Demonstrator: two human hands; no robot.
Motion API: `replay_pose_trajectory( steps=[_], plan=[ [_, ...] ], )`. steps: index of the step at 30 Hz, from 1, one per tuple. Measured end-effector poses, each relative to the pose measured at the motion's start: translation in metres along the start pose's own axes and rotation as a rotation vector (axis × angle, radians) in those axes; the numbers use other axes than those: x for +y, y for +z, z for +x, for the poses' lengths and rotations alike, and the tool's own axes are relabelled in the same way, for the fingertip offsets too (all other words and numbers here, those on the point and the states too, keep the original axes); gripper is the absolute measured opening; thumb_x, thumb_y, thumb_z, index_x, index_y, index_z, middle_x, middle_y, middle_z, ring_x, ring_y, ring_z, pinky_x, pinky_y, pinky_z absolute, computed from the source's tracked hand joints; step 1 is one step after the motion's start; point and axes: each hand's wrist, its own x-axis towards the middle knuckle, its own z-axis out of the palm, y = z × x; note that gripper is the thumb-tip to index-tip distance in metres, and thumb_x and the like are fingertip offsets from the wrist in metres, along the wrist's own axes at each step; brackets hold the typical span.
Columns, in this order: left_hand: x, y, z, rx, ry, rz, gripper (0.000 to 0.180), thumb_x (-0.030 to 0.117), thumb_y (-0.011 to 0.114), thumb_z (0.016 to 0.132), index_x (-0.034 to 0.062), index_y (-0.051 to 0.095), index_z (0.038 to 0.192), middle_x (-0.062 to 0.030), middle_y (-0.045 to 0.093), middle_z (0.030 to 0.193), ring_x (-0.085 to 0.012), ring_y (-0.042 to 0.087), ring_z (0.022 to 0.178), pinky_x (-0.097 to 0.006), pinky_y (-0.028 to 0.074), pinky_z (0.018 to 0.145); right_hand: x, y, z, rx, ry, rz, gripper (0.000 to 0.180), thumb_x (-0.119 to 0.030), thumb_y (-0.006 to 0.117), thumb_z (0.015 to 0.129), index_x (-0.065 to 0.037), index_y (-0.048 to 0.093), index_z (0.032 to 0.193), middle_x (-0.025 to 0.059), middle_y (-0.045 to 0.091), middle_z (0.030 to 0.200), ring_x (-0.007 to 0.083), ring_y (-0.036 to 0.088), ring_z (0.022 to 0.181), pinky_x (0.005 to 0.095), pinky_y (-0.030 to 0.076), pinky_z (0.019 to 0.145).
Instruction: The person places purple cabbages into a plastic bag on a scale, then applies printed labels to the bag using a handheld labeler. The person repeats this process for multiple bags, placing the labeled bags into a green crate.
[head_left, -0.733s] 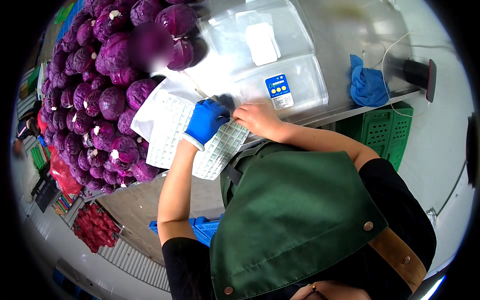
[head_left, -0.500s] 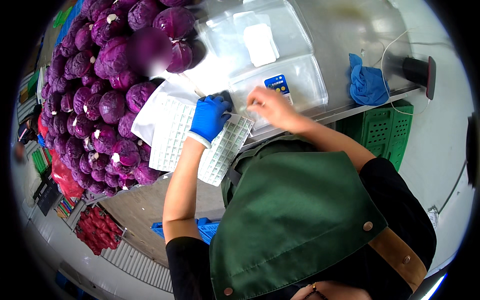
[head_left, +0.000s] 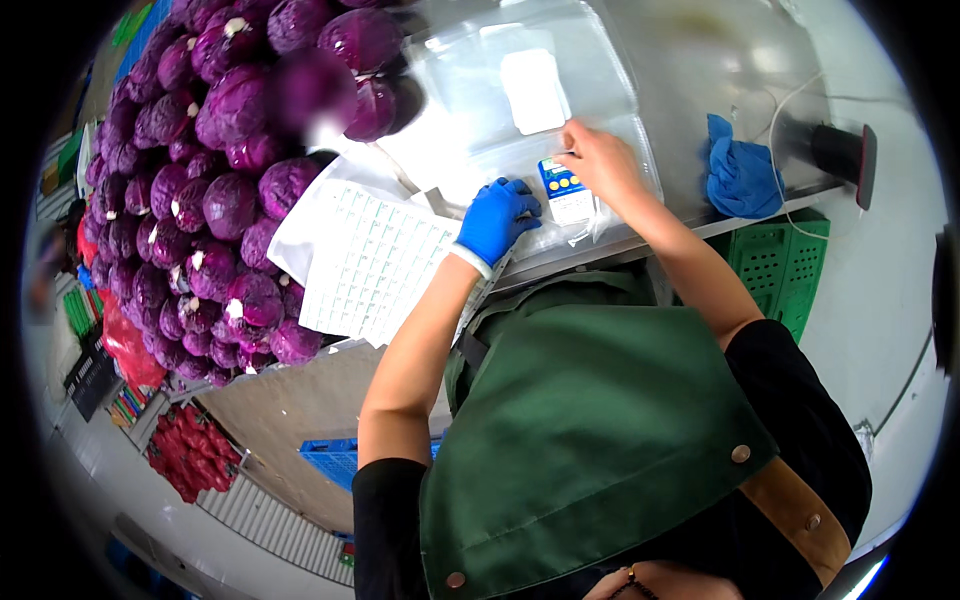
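Note:
My left hand [head_left: 497, 220], in a blue glove, lies at the near left edge of a stack of clear plastic bags [head_left: 470, 85], its fingers stretched over the plastic. Under its wrist and forearm are white sheets of small green-printed stickers [head_left: 370, 255]. My bare right hand [head_left: 606, 168] has its fingers bent and drawn together at the upper right of a blue-and-white label [head_left: 570, 193] on the near part of the bags. Whatever its fingertips hold, if anything, is too small to make out. The plastic is crumpled beside the label.
A big heap of red cabbages [head_left: 230, 205] fills the left. White cards [head_left: 533, 92] lie under the clear plastic. Towards the right are a crumpled blue cloth [head_left: 740, 168], a dark device on a stand [head_left: 842, 150] with a white cable, and a green crate [head_left: 780, 265] below the metal table edge.
My left hand has moved right, off the sticker sheets and onto the plastic. My right hand has shifted right and away from me, up to the label. The sheets have shifted under my left arm.

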Motion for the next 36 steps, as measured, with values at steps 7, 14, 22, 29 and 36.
replay_pose_trajectory(
  steps=[7, 14, 22, 29, 36],
  plan=[
    [-0.014, -0.031, 0.001, 0.24, -0.236, -0.559, 0.015, 0.013, 0.064, 0.088, 0.0015, 0.07, 0.096, -0.0111, 0.068, 0.091, -0.0192, 0.063, 0.079, -0.032, 0.05, 0.076, -0.046, -0.045, -0.028, 0.433, -0.266, 0.458, 0.016, -0.007, 0.071, 0.082, -0.005, 0.058, 0.091, 0.0078, 0.061, 0.074, 0.0193, 0.058, 0.058, 0.0333, 0.048, 0.055],
    [-0.04, -0.14, -0.018, 0.853, -0.519, -0.976, 0.024, 0.015, 0.058, 0.093, -0.0001, 0.066, 0.11, -0.0082, 0.069, 0.104, -0.0169, 0.064, 0.095, -0.029, 0.048, 0.086, -0.076, -0.01, -0.039, 0.329, -0.694, 0.204, 0.021, -0.004, 0.068, 0.075, -0.006, 0.061, 0.095, 0.005, 0.062, 0.091, 0.0243, 0.059, 0.086, 0.0378, 0.047, 0.076],
    [0.003, -0.101, -0.033, 0.454, -0.292, -0.375, 0.094, 0.009, 0.083, 0.065, 0.0196, 0.037, 0.147, -0.0052, 0.049, 0.136, -0.0188, 0.053, 0.105, -0.034, 0.046, 0.086, -0.066, -0.007, -0.023, 0.317, -0.754, -0.23, 0.026, -0.012, 0.06, 0.078, -0.006, 0.061, 0.104, 0.0081, 0.057, 0.111, 0.0257, 0.052, 0.108, 0.041, 0.041, 0.098],
    [-0.031, -0.078, 0.035, 0.775, -0.413, -0.795, 0.036, 0.002, 0.066, 0.082, 0.0028, 0.061, 0.117, -0.0019, 0.061, 0.081, -0.0091, 0.055, 0.068, -0.023, 0.047, 0.066, -0.091, -0.039, -0.037, 0.274, -0.951, -0.161, 0.025, -0.014, 0.06, 0.079, -0.006, 0.06, 0.102, 0.0072, 0.059, 0.105, 0.0259, 0.055, 0.103, 0.0412, 0.045, 0.091],
    [-0.046, -0.101, -0.011, 0.852, -0.393, -0.521, 0.045, 0.01, 0.07, 0.084, 0.0011, 0.056, 0.125, -0.0077, 0.064, 0.11, -0.0146, 0.061, 0.09, -0.03, 0.049, 0.078, -0.099, 0.068, -0.023, -0.364, -0.299, 0.198, 0.038, -0.029, 0.072, 0.079, -0.003, 0.061, 0.104, 0.0176, 0.065, 0.097, 0.0346, 0.062, 0.091, 0.0435, 0.05, 0.077]
  ],
)
